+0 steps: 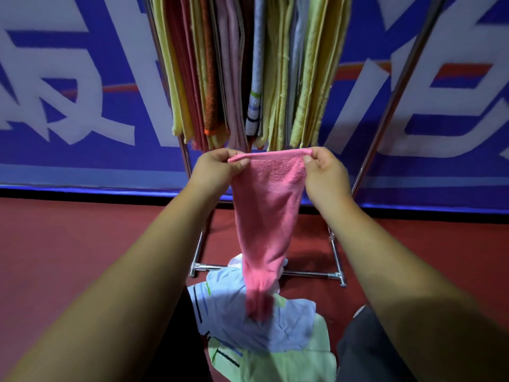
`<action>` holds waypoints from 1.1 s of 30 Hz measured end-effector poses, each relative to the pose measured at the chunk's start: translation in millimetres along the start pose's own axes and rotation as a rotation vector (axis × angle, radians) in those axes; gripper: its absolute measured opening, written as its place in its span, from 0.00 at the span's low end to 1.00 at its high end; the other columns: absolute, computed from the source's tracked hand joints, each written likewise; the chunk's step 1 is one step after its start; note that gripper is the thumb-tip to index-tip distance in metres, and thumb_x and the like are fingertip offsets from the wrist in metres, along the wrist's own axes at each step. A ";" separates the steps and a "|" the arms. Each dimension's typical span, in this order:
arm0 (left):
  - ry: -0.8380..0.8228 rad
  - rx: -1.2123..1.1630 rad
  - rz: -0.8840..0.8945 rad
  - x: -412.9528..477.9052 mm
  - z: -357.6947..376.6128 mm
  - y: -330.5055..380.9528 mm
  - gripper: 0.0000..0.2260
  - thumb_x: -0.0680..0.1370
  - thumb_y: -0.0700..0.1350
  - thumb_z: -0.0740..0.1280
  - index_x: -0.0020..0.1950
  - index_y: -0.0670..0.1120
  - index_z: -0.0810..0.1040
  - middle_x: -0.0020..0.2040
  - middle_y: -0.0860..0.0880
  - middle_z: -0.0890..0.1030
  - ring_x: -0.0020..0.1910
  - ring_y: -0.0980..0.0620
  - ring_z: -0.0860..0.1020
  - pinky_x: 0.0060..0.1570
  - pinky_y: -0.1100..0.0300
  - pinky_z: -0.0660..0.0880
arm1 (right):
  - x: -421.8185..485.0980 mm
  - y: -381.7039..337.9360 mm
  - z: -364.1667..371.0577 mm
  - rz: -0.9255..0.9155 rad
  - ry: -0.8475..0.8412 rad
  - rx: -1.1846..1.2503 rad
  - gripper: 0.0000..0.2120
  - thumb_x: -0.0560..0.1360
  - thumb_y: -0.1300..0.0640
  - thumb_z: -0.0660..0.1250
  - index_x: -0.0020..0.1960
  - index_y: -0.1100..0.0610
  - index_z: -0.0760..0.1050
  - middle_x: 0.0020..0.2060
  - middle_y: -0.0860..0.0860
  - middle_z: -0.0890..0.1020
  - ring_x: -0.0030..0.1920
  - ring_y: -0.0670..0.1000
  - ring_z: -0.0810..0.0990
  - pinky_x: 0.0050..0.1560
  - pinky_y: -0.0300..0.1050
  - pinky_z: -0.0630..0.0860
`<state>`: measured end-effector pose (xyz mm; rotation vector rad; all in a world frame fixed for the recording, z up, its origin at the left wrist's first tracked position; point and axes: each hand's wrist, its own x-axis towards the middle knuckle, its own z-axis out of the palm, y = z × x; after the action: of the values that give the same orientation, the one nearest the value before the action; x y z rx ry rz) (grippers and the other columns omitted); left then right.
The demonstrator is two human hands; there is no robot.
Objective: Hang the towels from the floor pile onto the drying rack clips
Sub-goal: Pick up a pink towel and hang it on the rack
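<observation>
2 hands, left hand and right hand, each pinching pink towel, floor pile below

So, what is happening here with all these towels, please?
A person is hanging towels. Both hands hold one pink towel by its top edge: the left hand pinches one corner and the right hand pinches the other, so the edge is stretched between them. The rest of the towel hangs down toward the pile of light towels on the red floor. Just behind, the drying rack already carries many hanging towels, mostly yellow. The pink one is not yet on the rack.
</observation>
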<state>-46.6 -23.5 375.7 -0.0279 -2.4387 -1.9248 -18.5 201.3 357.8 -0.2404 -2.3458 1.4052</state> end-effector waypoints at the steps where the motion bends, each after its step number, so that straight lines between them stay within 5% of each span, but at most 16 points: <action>1: 0.010 -0.006 0.020 -2.5 -2.9 15.6 0.02 0.80 0.37 0.73 0.49 0.43 0.85 0.35 0.51 0.80 0.27 0.64 0.73 0.30 0.71 0.70 | 2.1 -12.8 -5.4 0.021 -0.008 0.041 0.08 0.84 0.54 0.62 0.55 0.51 0.80 0.40 0.51 0.86 0.38 0.52 0.86 0.42 0.51 0.81; 4: 0.030 -0.020 0.108 -6.9 -13.4 59.5 0.04 0.81 0.38 0.73 0.47 0.45 0.85 0.35 0.51 0.81 0.30 0.60 0.76 0.35 0.65 0.74 | 7.2 -57.5 -20.8 0.109 -0.062 0.296 0.08 0.88 0.59 0.57 0.60 0.55 0.76 0.41 0.57 0.84 0.32 0.50 0.87 0.30 0.46 0.82; 7: 0.046 0.020 0.162 -13.5 -26.9 99.9 0.04 0.81 0.42 0.73 0.48 0.47 0.87 0.35 0.45 0.82 0.28 0.49 0.76 0.30 0.56 0.76 | 9.4 -100.5 -37.2 0.126 -0.057 0.481 0.08 0.89 0.61 0.56 0.61 0.60 0.74 0.50 0.62 0.83 0.37 0.51 0.89 0.34 0.41 0.84; 11: 0.046 -0.041 0.195 -19.1 -45.3 144.2 0.03 0.80 0.45 0.75 0.48 0.51 0.89 0.41 0.38 0.86 0.37 0.39 0.80 0.42 0.39 0.82 | 11.3 -144.8 -60.4 0.093 -0.019 0.600 0.10 0.86 0.64 0.59 0.64 0.66 0.75 0.57 0.67 0.84 0.41 0.50 0.89 0.41 0.40 0.86; 17: 0.035 -0.083 0.256 -22.7 -60.9 194.9 0.02 0.79 0.42 0.76 0.49 0.46 0.90 0.44 0.47 0.88 0.45 0.49 0.86 0.59 0.45 0.84 | 13.4 -188.6 -84.5 -0.010 0.004 0.598 0.11 0.86 0.61 0.64 0.65 0.66 0.76 0.56 0.67 0.84 0.40 0.48 0.88 0.42 0.38 0.84; 23: 0.077 0.001 0.339 -23.1 -72.6 228.7 0.05 0.78 0.45 0.77 0.53 0.51 0.90 0.49 0.50 0.88 0.53 0.49 0.85 0.58 0.49 0.84 | 13.3 -217.1 -106.6 -0.028 0.034 0.477 0.08 0.85 0.58 0.67 0.61 0.59 0.80 0.47 0.59 0.87 0.36 0.49 0.88 0.33 0.41 0.83; 27: 0.098 -0.002 0.359 -19.6 -76.0 241.6 0.06 0.77 0.46 0.78 0.53 0.52 0.90 0.51 0.50 0.88 0.55 0.48 0.85 0.58 0.50 0.84 | 13.2 -224.9 -120.0 -0.096 0.117 0.310 0.06 0.84 0.53 0.69 0.53 0.50 0.85 0.35 0.50 0.83 0.26 0.46 0.77 0.27 0.40 0.75; 30: 0.083 -0.005 0.393 -22.3 -76.7 248.5 0.08 0.78 0.46 0.77 0.57 0.50 0.89 0.51 0.49 0.88 0.55 0.48 0.85 0.55 0.53 0.85 | 10.5 -227.4 -126.9 -0.131 0.115 0.279 0.06 0.84 0.53 0.69 0.53 0.50 0.86 0.36 0.48 0.84 0.27 0.43 0.77 0.25 0.36 0.73; 33: 0.081 -0.019 0.424 -24.2 -75.4 252.4 0.09 0.79 0.44 0.77 0.59 0.48 0.89 0.50 0.49 0.88 0.51 0.51 0.86 0.48 0.58 0.85 | 11.4 -226.2 -127.8 -0.162 0.091 0.317 0.07 0.84 0.54 0.68 0.55 0.51 0.85 0.38 0.52 0.83 0.32 0.47 0.79 0.31 0.44 0.82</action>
<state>-12.2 -38.0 637.6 -0.4222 -2.1439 -1.7229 36.6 199.4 612.0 -0.0235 -1.9855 1.6193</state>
